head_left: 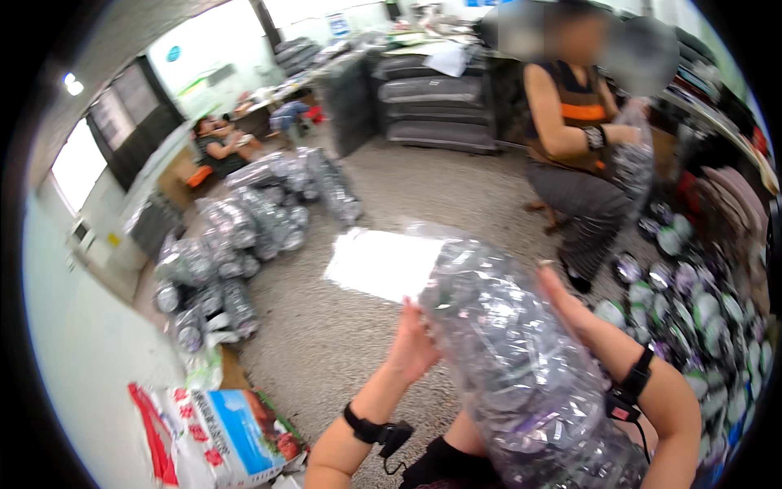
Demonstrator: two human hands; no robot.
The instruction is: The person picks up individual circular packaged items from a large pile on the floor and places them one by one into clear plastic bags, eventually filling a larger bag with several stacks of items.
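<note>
A long clear plastic bag (513, 350) packed with round, dark and shiny pieces leans across my lap, its far end pointing up and to the left. A bright white sheet or flap (383, 262) sticks out at that far end; I cannot tell if it is paper or plastic. My left hand (414, 341) grips the bag's left side near this end, thumb up. Against the opposite side lies my right hand (564, 300), holding the bag between both hands; part of its fingers is hidden behind the plastic. Each wrist wears a black strap with a small device.
Filled clear bags (252, 212) are heaped on the floor at the left. Loose round pieces (700, 326) pile up at the right. A co-worker (570, 122) sits nearby handling another bag. Dark padded stacks (436, 98) stand behind. A printed sack (220, 436) lies at lower left.
</note>
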